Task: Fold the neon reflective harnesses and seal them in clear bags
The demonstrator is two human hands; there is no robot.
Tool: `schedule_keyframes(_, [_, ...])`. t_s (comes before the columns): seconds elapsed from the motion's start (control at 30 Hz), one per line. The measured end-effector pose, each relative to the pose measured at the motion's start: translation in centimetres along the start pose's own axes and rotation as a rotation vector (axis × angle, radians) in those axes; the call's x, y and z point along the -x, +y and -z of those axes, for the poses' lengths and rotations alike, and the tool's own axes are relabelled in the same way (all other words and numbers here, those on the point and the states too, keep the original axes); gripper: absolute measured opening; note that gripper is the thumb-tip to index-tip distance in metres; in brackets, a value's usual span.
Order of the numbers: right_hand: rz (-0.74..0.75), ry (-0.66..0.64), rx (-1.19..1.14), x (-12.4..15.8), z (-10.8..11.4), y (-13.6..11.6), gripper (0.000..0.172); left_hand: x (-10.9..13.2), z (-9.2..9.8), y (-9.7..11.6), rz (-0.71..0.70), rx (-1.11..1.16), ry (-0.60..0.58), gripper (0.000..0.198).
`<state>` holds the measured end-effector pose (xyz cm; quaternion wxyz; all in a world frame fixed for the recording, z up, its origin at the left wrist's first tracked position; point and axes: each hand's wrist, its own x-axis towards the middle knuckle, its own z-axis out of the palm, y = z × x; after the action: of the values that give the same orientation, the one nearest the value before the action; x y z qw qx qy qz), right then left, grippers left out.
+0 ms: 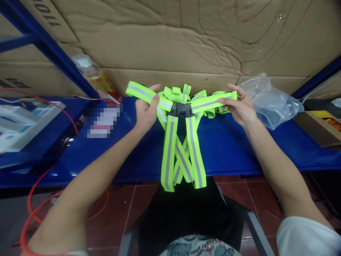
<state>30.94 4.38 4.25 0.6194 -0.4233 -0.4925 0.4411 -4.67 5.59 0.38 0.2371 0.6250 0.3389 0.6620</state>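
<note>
Reflective harness (193,145), over the table (142,156) edge at 6 o'clock, appears partly arranged: buckle (182,109) seemingly joined, side straps (142,92) pinched by left grip (146,112) at 9 o'clock, right grip (242,107) at 3, lower straps (168,156) hanging loose, bunched straps (174,94) unheld at 12.

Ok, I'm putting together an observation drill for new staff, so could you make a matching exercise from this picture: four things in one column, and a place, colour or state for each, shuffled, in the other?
Things
1. Harness
2. Buckle
3. Bag
4. Bottle

Descriptions
A. Clear and crumpled, beside the right hand
B. White-capped, near the blue post
C. Bright yellow-green with grey stripes, held in both hands
D. Black, between the left hand and the right hand

Right pairs: 1-C, 2-D, 3-A, 4-B
</note>
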Motion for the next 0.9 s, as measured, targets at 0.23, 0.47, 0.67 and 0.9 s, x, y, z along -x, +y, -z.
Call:
schedule_keyframes(0.23, [0.083,0.038,-0.132,0.7,-1.7,-0.3,0.035,1.0,-0.9,1.9,-0.013,0.039,0.026,0.046])
schedule_keyframes(0.47, [0.034,-0.028,-0.137,2.8,-2.9,-0.8,0.038,1.9,-1.0,2.6,-0.110,0.066,0.022,0.046])
schedule_keyframes(0.67, [0.310,-0.029,0.050,4.6,-4.3,-0.7,0.041,3.7,-1.4,5.3,-0.085,-0.099,-0.098,0.046])
schedule_keyframes(0.9, [-0.034,-0.158,-0.049,5.7,-6.0,-1.2,0.058,3.8,-3.6,7.3,0.299,0.309,-0.163,0.026])
